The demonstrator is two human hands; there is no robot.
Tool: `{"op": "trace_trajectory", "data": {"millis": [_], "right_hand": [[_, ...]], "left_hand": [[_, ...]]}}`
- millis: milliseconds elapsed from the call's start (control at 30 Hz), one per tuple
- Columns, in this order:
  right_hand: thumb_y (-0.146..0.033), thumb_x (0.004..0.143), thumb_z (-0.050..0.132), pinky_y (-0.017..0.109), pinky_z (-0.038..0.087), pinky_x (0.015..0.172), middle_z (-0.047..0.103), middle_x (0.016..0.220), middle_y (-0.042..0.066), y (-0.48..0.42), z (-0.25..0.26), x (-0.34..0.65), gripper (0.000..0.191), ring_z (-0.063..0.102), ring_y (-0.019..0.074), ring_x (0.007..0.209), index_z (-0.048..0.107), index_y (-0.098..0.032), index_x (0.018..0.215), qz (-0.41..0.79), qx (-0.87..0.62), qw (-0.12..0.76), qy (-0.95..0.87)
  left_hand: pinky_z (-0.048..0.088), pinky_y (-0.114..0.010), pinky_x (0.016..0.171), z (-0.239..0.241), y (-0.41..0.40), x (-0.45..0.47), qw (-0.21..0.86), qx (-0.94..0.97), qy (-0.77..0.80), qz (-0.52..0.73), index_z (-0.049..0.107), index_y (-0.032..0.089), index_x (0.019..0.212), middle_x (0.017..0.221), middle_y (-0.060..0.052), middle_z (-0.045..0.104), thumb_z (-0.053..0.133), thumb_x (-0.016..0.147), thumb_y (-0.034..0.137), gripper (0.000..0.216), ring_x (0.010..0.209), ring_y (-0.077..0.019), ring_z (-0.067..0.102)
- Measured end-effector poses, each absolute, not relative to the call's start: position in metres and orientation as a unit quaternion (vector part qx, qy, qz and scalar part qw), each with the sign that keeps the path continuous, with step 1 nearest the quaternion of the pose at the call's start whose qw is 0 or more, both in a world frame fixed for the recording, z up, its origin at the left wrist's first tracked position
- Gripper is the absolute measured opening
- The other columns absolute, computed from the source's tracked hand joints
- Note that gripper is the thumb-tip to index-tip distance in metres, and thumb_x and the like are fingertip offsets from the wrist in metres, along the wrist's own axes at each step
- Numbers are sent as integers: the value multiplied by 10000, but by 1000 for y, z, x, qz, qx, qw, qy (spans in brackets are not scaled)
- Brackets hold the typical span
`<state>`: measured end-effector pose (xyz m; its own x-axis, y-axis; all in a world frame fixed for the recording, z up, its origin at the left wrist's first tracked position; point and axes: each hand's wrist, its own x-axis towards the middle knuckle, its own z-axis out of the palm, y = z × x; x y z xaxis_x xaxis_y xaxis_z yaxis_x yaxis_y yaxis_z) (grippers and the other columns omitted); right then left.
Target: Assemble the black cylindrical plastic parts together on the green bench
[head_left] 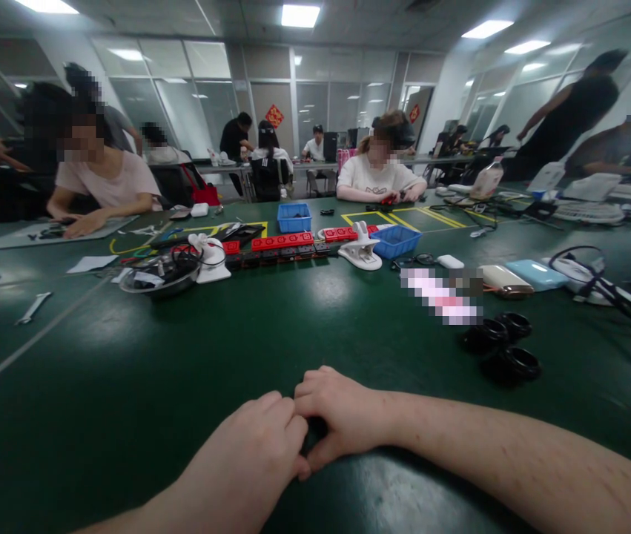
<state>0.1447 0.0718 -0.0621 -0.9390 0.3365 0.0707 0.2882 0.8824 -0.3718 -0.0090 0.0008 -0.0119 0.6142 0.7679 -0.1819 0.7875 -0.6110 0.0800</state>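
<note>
My left hand [259,441] and my right hand [340,411] meet low in the middle of the head view, just above the green tabletop [142,386]. Fingers of both hands are curled, their tips touching or nearly so. A dark patch shows between them; whether it is a small dark object or only shadow I cannot make out. The backs of the hands hide most of the fingertips. Nearest on the right lie several black ring-shaped parts [518,363], well apart from my right hand.
Across the table runs a red and black power strip row [282,242], between a white clip stand [362,248] and a clear bowl [159,278] of black parts. Blue bins [294,217], a wrench [34,308] and a light blue box [537,274] lie around. Co-workers sit opposite.
</note>
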Motion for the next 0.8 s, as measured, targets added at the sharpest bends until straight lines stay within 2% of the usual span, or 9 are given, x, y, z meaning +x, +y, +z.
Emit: {"op": "trace_trajectory", "data": {"millis": [133, 333, 500, 567, 633, 700, 800], "right_hand": [[-518, 622, 675, 239, 298, 624, 546, 738, -22, 71, -63, 145, 386, 465, 124, 705, 575, -181, 783, 182, -163, 68, -967], [-504, 632, 671, 246, 302, 622, 562, 754, -11, 71, -63, 144, 372, 473, 132, 708, 574, -183, 792, 175, -159, 67, -969], [-494, 639, 672, 254, 315, 637, 580, 792, 4, 72, -60, 144, 400, 492, 144, 740, 586, -174, 863, 178, -154, 53, -970], [-501, 647, 664, 256, 316, 651, 584, 813, -1, 71, -59, 145, 400, 494, 147, 761, 591, -184, 879, 192, -154, 60, -967], [-505, 654, 660, 259, 316, 671, 586, 836, -3, 71, -59, 145, 393, 492, 147, 778, 593, -192, 884, 207, -155, 67, -964], [-505, 653, 663, 259, 314, 681, 588, 853, -1, 71, -59, 146, 393, 489, 145, 784, 595, -195, 885, 215, -156, 71, -962], [-514, 644, 667, 259, 308, 678, 588, 861, -3, 72, -60, 146, 407, 485, 145, 782, 594, -205, 899, 214, -154, 74, -962]], "left_hand": [[474, -376, 625, -8, 1, -2, 40, 890, 448, -75, 633, 103, 854, 784, -86, 620, 629, 771, 230, 152, 720, -250, 574], [464, -398, 604, -8, 4, 5, 19, 864, 499, -65, 634, 105, 834, 736, -98, 621, 577, 813, 340, 243, 698, -268, 582], [442, -434, 664, -3, 7, -2, 41, 864, 502, -12, 625, 108, 821, 782, -98, 612, 605, 726, 540, 443, 732, -275, 556], [431, -415, 701, 5, 8, -8, 72, 875, 479, 25, 619, 136, 839, 821, -76, 611, 583, 784, 445, 316, 762, -253, 547], [421, -359, 733, 14, 9, -15, 118, 893, 431, 58, 613, 183, 884, 849, -34, 614, 518, 842, 245, 121, 789, -210, 545], [415, -298, 750, 23, 11, -22, 170, 904, 388, 65, 609, 222, 930, 870, 1, 619, 478, 841, 135, 181, 808, -171, 547], [408, -233, 780, 29, 15, -30, 235, 902, 359, 47, 600, 276, 1019, 981, 26, 614, 475, 837, 82, 294, 883, -138, 548]]}}
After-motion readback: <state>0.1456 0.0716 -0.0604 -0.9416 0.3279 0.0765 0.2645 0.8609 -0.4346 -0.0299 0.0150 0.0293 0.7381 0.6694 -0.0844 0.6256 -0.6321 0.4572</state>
